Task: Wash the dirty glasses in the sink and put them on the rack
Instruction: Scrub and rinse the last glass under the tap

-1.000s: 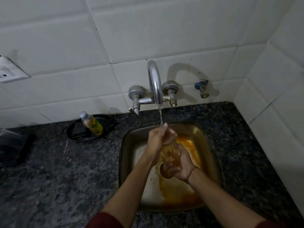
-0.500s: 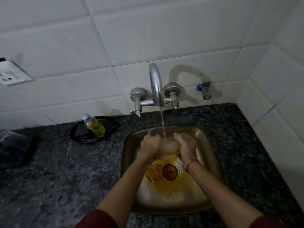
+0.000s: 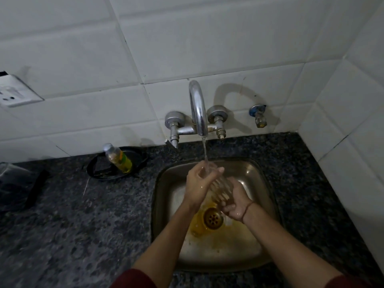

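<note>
A clear ribbed glass tilts over the steel sink, its mouth up under the running tap. My left hand grips the glass near its rim, fingers curled around the top where the water stream lands. My right hand cups and holds the glass's lower end. Orange-yellow liquid pools around the drain on the sink floor. No rack is in view.
A small bottle of yellow-green liquid stands in a black dish on the dark granite counter, left of the sink. A wall socket is at far left, a small valve right of the tap. White tiled walls close the back and right.
The glass has tilted, its base swinging down toward me in my right hand while my left hand moved up to the rim. The orange residue in the sink has thinned toward the drain.
</note>
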